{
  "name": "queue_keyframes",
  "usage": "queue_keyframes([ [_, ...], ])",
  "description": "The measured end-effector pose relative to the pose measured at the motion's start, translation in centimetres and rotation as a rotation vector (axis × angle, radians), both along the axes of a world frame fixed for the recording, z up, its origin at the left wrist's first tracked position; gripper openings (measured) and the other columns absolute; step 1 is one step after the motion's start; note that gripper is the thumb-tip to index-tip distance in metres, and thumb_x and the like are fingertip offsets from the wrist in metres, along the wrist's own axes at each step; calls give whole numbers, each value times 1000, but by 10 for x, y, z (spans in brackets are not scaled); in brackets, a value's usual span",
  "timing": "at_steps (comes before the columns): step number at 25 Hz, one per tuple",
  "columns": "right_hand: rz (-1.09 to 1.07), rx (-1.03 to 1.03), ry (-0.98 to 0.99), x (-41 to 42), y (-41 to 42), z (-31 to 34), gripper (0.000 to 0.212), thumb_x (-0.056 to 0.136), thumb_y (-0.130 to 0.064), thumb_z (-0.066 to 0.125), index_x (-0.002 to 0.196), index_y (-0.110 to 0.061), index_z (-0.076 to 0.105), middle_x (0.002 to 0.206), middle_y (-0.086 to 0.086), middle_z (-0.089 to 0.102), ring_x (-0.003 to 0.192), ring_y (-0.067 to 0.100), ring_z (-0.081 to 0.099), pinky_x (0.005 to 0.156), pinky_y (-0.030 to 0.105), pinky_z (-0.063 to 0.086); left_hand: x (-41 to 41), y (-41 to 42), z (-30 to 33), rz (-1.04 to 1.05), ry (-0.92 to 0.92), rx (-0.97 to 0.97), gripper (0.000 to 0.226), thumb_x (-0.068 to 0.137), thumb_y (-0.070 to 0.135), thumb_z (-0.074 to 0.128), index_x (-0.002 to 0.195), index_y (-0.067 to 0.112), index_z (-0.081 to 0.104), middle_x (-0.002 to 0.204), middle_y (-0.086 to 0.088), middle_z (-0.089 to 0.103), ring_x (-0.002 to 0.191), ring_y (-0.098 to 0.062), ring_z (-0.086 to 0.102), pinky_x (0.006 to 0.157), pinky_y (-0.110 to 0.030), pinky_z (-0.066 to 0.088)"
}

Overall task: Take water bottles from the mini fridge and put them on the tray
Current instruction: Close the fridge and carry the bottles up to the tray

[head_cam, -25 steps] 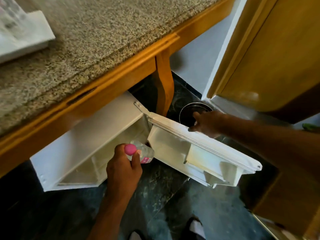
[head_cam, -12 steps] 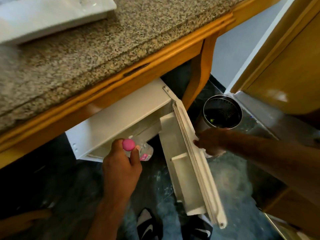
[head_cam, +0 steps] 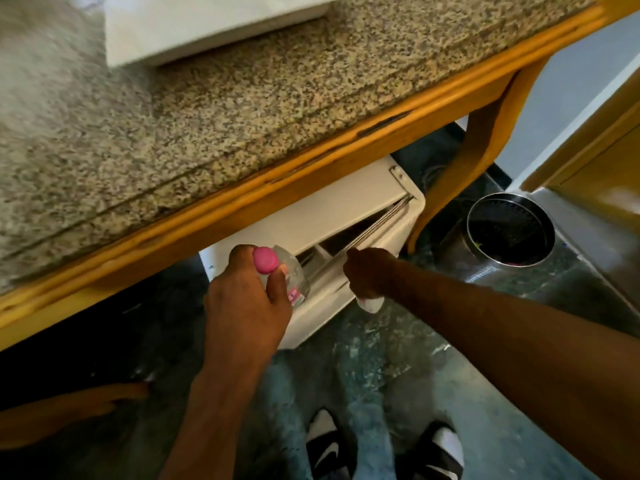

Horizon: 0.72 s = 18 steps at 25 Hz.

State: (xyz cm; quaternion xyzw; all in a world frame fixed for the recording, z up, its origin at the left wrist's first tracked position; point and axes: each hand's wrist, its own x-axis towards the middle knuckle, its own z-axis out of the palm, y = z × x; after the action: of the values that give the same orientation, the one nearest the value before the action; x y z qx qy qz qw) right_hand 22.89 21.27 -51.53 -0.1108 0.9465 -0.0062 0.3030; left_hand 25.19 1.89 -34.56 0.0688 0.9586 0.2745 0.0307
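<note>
My left hand [head_cam: 246,303] grips a clear water bottle [head_cam: 292,275] with a pink cap, held just in front of the white mini fridge [head_cam: 311,216] under the counter. My right hand [head_cam: 369,275] presses on the front edge of the fridge door [head_cam: 388,237], which stands only a narrow gap from shut. A white tray [head_cam: 207,26] lies on the granite counter at the top of the view, only partly in frame. The fridge's inside is hidden.
The speckled granite counter [head_cam: 242,116] with a wooden edge overhangs the fridge. A round metal bin [head_cam: 509,230] stands on the dark floor to the right, beside a curved wooden leg [head_cam: 485,143]. A wooden door [head_cam: 602,157] is at far right. My feet in sandals [head_cam: 381,448] are below.
The fridge door has swung from wide open to nearly shut under my right hand. My left hand has kept the bottle and lifted it slightly; the view moved left and up.
</note>
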Motion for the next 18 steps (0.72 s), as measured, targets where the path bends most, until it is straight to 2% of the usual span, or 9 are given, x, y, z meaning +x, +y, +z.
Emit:
queue_keyframes([
  [5,-43,1,98,-37,-13,-1,24,84,-22,54,101,-9,65,109,16,64,93,32,64,77,39,53,-21,-9,-12,-32,63,-21,27,84,17,68,105,7,55,110,-18,69,101,-33,66,89,-39,52],
  [9,-66,55,65,-34,-11,7,34,87,-25,55,116,-8,60,131,22,52,97,33,63,79,42,53,-26,-8,-20,-67,31,-14,30,85,18,67,109,9,53,114,-15,68,106,-31,64,92,-39,51],
  [11,-69,85,57,-23,-11,34,33,84,-22,57,114,-9,61,133,23,46,84,30,60,69,39,50,-22,-9,-14,-79,2,-9,29,84,20,67,109,12,54,111,-12,68,103,-29,64,89,-37,51],
  [13,-60,71,81,-9,-11,86,32,81,-21,60,110,-9,62,126,22,47,64,24,49,59,36,42,-14,-12,8,-84,-16,-2,21,84,23,67,100,17,55,96,-5,67,92,-23,63,77,-28,47],
  [14,-65,55,95,-2,-9,119,31,81,-23,61,109,-9,63,120,20,50,64,24,49,59,35,41,-9,-14,24,-93,-32,0,17,84,24,67,94,21,54,89,-1,64,85,-20,61,73,-26,42],
  [16,-25,10,136,16,-1,208,26,84,-24,61,105,-9,64,111,17,60,83,30,59,67,35,46,6,-16,77,-127,-24,-5,15,83,26,66,86,24,51,81,3,61,77,-18,59,68,-25,38],
  [18,11,-48,142,40,4,307,20,87,-22,55,101,-11,65,108,13,65,95,28,61,74,34,49,24,-18,145,-156,-12,-8,15,83,30,66,83,28,51,74,11,58,68,-11,56,60,-25,36],
])
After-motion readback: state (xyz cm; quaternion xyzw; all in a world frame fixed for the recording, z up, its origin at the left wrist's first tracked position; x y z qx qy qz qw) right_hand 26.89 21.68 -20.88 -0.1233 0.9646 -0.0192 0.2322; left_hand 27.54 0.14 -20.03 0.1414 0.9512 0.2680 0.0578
